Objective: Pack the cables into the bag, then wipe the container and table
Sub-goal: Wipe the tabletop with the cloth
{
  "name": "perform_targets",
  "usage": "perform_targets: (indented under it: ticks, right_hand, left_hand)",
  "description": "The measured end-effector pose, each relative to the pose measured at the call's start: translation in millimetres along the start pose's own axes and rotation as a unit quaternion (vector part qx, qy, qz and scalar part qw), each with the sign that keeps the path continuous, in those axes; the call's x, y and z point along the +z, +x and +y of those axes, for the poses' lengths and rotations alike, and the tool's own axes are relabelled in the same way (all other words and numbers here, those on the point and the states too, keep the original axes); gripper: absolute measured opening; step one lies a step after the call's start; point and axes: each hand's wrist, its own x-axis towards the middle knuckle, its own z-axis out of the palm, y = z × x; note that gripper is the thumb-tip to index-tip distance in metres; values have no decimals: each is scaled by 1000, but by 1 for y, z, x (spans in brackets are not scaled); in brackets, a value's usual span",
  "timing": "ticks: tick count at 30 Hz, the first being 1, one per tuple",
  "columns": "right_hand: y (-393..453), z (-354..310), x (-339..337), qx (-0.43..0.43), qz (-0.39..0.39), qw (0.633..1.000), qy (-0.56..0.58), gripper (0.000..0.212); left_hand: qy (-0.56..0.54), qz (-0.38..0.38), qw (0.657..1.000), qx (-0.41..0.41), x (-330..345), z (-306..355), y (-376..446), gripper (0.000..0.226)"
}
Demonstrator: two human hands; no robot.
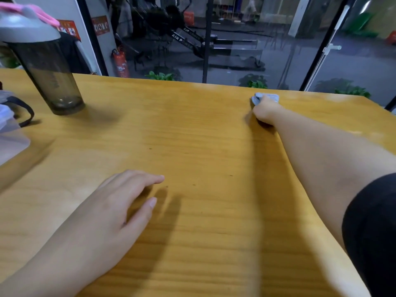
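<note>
Cloth [265,97], small grey-blue wad, sits at the far right edge of the worktop [192,136], bunched under the right hand [264,111]. Right arm is stretched out long, fingers curled round the cloth and pressing it onto the wood. Left hand [120,202] lies flat on the near part of the worktop, fingers straight and relaxed, holding nothing, likely just bracing.

Handling guess: cloth looks soft, light and floppy, will crumple and slide easily on the smooth wood. Best held bunched in the palm with downward pressure, as now; a loose pinch would let it fold over and skip patches.

Stage guess: wiping the worktop is in hand. No cables in view. A clear plastic container [10,133] shows partly at the left edge, and a dark strap [27,112] beside it may belong to the bag, cannot tell.

Around: tall smoky shaker bottle [49,67] with a grey lid stands upright at far left, well apart from both hands. It and the container take up the left side, so a sweep that way would need to go round them or shift them. Bottle looks tall and tippy if knocked. Glass wall behind, gym gear beyond.
</note>
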Motion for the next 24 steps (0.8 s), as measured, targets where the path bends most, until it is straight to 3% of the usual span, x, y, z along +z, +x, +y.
perform_targets:
  ticks: [10, 14, 18, 21, 24]
  right_hand:
    - [-38, -96, 26, -172, -136, 974, 63, 50]
    - [-71, -130, 33, -276, -182, 938, 106, 41]
    - [-104, -147, 34, -318, -235, 901, 181, 30]
    - [-97, -140, 25, -281, -167, 902, 282, 24]
    - [-70, -116, 10, -166, 15, 913, 371, 25]
  left_hand:
    - [-25, 7, 1000, 4, -3, 1, -1, 39]
    - [-31, 16, 999, 0, -5, 2, -1, 39]
    - [-29, 28, 999, 2, -8, 3, -4, 36]
    - [-32, 39, 999, 13, -9, 3, -5, 36]
    - [-29, 47, 998, 13, -8, 3, -5, 30]
